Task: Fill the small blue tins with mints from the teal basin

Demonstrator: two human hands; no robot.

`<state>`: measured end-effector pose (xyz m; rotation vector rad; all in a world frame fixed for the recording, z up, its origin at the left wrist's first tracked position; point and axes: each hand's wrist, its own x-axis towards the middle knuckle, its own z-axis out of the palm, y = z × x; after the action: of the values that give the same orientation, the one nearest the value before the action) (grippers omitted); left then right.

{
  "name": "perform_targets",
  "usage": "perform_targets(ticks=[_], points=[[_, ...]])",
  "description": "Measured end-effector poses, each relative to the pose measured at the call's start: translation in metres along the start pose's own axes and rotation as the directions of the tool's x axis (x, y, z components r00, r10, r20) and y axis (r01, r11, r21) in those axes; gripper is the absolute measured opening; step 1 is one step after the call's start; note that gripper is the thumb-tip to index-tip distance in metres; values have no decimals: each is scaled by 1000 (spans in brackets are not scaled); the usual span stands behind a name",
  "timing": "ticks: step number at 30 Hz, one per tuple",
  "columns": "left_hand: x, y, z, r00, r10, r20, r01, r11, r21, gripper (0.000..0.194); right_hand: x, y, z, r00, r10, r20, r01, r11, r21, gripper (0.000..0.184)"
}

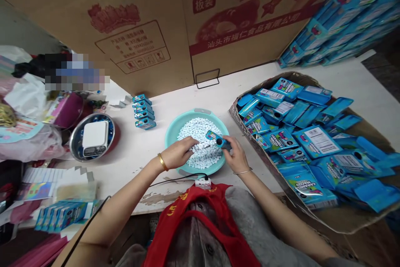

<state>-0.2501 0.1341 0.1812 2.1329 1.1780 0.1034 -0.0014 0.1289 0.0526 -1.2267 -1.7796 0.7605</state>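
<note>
A teal basin [175, 127] full of small white candies [200, 131] sits on the white table in front of me. My right hand [236, 154] grips a small blue candy box [218, 139] over the basin's near side. My left hand [178, 153], with a gold bangle on its wrist, is closed on a pinch of white candies [200, 146] right at the box's open end.
A cardboard tray [343, 217] heaped with blue boxes lies to the right. A short stack of blue boxes [143, 112] stands left of the basin. A metal bowl with a white scale [93, 137] is at the left. Big cartons [140, 21] wall the back.
</note>
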Motion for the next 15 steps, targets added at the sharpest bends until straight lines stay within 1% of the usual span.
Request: perform_targets(ticks=[2,3,6,8,10,12,13,14,15], points=[[7,15,-11,992,-81,92,70,991,114,31,-1,-2,7,998,-60,25,60,998,-32,43],[11,23,-14,982,-139,131,115,978,176,31,-2,-4,11,996,-86,34,88,995,-47,44],[21,49,-20,937,-294,187,216,912,350,32,-5,-6,19,990,-136,42,139,988,-73,44],[26,67,-21,920,-339,199,224,868,443,34,-8,-6,22,989,-139,41,142,987,-71,44],[27,81,-24,913,-349,211,201,835,512,32,-9,-5,25,991,-126,43,129,990,-64,44],[25,85,-26,918,-341,203,183,819,544,29,-10,-3,26,993,-110,44,112,992,-52,43],[23,80,-27,927,-330,178,185,816,548,28,-9,-2,26,994,-100,38,101,994,-45,43],[22,71,-26,941,-313,133,194,815,547,28,-9,-1,25,996,-86,27,87,996,-37,43],[21,57,-24,954,-293,69,210,813,542,27,-8,1,24,998,-66,12,67,997,-28,42]])
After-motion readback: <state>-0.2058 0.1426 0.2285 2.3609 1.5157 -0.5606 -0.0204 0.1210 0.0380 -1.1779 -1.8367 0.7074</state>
